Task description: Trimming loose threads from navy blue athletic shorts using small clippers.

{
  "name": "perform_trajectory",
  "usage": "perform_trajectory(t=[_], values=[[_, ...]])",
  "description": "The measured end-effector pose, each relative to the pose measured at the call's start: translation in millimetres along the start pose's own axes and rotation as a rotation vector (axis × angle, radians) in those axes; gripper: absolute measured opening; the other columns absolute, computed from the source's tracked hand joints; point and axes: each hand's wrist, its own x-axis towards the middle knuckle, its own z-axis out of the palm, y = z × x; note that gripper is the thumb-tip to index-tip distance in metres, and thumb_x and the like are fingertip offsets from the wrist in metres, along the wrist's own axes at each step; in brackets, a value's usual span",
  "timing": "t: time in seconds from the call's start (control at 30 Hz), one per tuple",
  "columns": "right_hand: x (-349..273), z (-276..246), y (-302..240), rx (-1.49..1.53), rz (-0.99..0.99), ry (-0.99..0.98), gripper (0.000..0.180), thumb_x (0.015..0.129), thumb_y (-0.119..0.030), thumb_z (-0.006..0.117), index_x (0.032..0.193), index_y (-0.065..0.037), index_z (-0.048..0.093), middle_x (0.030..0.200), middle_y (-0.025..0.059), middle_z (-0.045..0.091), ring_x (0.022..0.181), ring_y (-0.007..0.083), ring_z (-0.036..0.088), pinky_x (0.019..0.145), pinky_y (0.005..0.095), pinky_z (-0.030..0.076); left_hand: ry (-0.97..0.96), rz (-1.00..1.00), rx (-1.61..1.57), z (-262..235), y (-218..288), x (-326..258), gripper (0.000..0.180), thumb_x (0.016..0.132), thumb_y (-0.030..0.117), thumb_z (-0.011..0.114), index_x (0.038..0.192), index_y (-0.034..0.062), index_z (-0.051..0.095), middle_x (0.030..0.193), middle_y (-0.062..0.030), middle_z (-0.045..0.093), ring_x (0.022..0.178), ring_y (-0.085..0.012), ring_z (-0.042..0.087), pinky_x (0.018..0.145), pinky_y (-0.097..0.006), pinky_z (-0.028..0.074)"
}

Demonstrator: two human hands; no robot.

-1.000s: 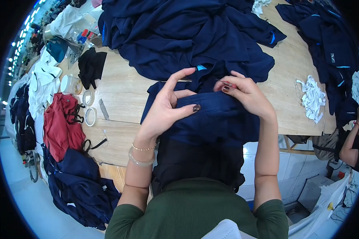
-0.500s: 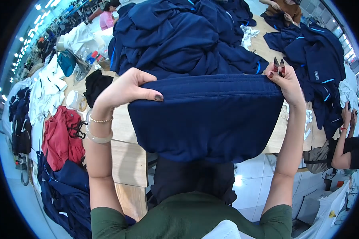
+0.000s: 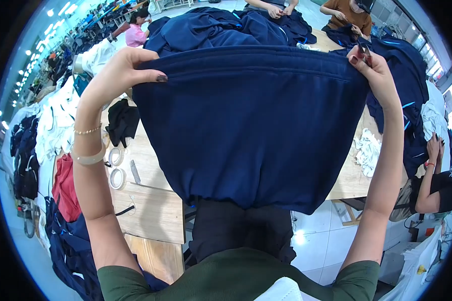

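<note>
A navy garment [image 3: 251, 130] with a stitched, wide waistband is stretched out in front of me. Its lower part hangs down over the table's near edge toward my lap. My left hand [image 3: 128, 72] pinches the left end of the band, thumb on the near face and the fingers behind it. At the other end, my right hand [image 3: 376, 75] grips the band's right corner. Small thread snips [image 3: 365, 54] with reddish handles are also in the right hand, blades pointing up. The fingers behind the cloth are hidden.
Beyond the garment rises a pile of navy clothes [image 3: 201, 32]. Tape rolls [image 3: 117, 178], a black cloth [image 3: 122, 122] and a red garment [image 3: 65, 188] lie left; a crumpled white cloth [image 3: 368, 153] lies right. Co-workers [image 3: 357, 17] handle fabric across the table and at right.
Both hands have moved up, away from me, and farther apart, raising and widening the navy garment. More of its front shows, and it covers more of the pile behind.
</note>
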Motion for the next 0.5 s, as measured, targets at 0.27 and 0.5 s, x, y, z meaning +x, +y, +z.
perform_trajectory(t=[0.27, 0.5], values=[[-158.2, 150.9, 13.7, -0.66, -0.233, -0.157, 0.033, 0.074, 0.001, 0.062, 0.105, -0.012, 0.067, 0.095, 0.0048, 0.061, 0.098, 0.0204, 0.06, 0.088, 0.0393, 0.037, 0.365, 0.212, 0.338, 213.0, -17.8, -84.9, 0.039, 0.07, -0.004, 0.061, 0.105, 0.009, 0.073, 0.105, -0.008, 0.065, 0.096, -0.0265, 0.062, 0.082, -0.035, 0.053], [-218.6, 212.4, 8.8, -0.421, 0.101, -0.048, 0.041, 0.073, 0.008, 0.057, 0.109, -0.007, 0.068, 0.112, 0.0069, 0.066, 0.116, 0.0236, 0.058, 0.094, 0.0395, 0.036, 0.158, -0.123, 0.15, 267.4, 12.8, -116.7, 0.053, 0.068, -0.014, 0.053, 0.117, 0.0024, 0.066, 0.116, -0.0119, 0.062, 0.115, -0.0312, 0.054, 0.098, -0.039, 0.045]])
